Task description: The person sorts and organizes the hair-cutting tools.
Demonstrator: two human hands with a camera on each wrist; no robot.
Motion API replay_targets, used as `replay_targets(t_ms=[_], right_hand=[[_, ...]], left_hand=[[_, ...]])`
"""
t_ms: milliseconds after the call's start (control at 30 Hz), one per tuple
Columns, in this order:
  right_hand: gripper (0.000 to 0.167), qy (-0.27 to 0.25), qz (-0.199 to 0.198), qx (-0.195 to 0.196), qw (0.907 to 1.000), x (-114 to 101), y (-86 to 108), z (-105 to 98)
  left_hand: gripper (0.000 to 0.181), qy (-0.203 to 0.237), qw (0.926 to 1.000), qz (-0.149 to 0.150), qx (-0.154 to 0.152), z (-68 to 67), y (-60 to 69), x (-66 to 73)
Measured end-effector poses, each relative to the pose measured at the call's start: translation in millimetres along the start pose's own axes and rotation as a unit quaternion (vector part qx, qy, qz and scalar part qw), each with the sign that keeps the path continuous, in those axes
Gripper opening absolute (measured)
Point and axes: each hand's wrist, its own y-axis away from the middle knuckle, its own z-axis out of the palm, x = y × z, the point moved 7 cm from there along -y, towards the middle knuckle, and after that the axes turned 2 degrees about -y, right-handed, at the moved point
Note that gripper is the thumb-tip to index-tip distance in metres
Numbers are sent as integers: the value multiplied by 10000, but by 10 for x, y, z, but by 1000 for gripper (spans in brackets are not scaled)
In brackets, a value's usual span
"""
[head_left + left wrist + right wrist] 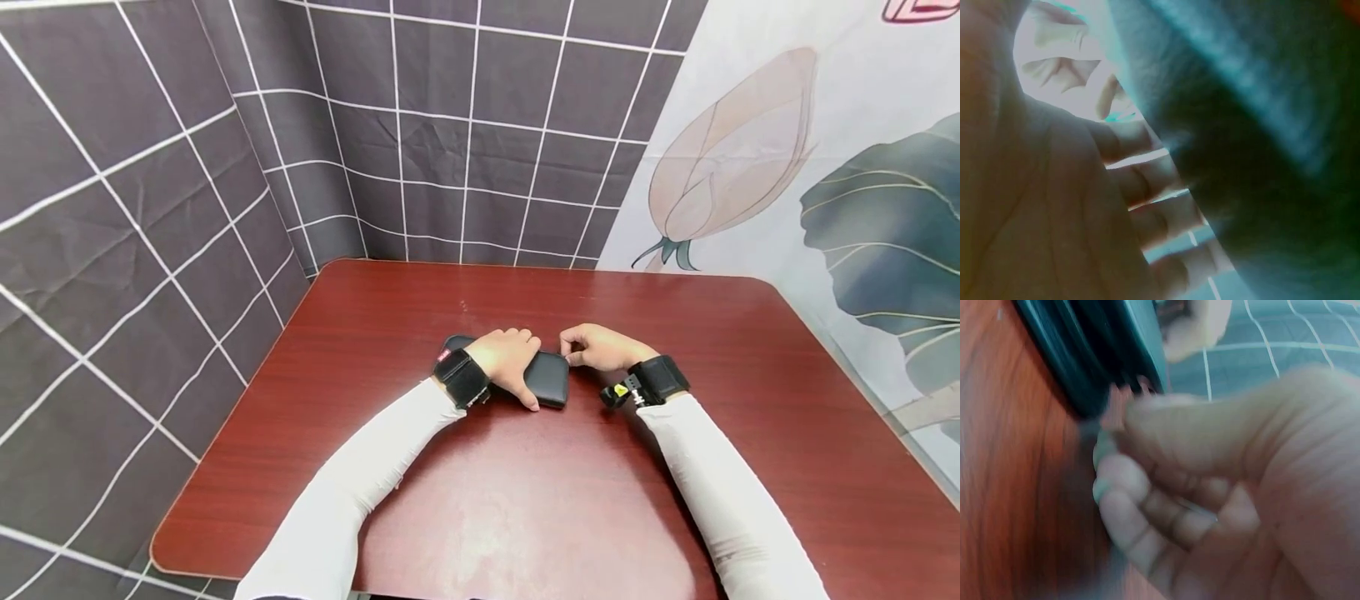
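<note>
A black zip case with rounded corners and a small red label at its left end is on the table. My left hand grips it across the middle, thumb on the near side and fingers over the far side. In the left wrist view the dark case fills the right, with a blurred zip-like ridge. At the case's right end, my right hand pinches a small reddish tab between thumb and forefinger. The right wrist view shows the grooved edge of the case just above those fingertips.
The reddish-brown wooden table has rounded corners. Dark grey cloth with a white grid hangs behind and on the left. A white flower-print sheet hangs at the right. Black bands with small devices sit on both wrists.
</note>
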Motion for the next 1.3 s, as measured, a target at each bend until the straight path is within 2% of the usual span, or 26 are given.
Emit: replay_targets(t_ms=[200,367,567,800,1300], right_hand=[[18,789,90,862,9931,-71,-107,36],[16,917,248,1128,9891,-73,-144,38],[17,853,318,1031,9905,-46,-136,27],[20,762,217,801,9936,-41,-120,75],[23,593,192,543,9966,7,-98,96]], left_hand=[[91,-10,9994,-321,96,19,-27,-155],[93,82,9993,-343,127,9,-73,-234],[95,144,9993,-309,168,-22,-110,-249],[98,128,9995,-303,22,6,-95,-230],[98,207,9992,-348,14,15,-76,-218]])
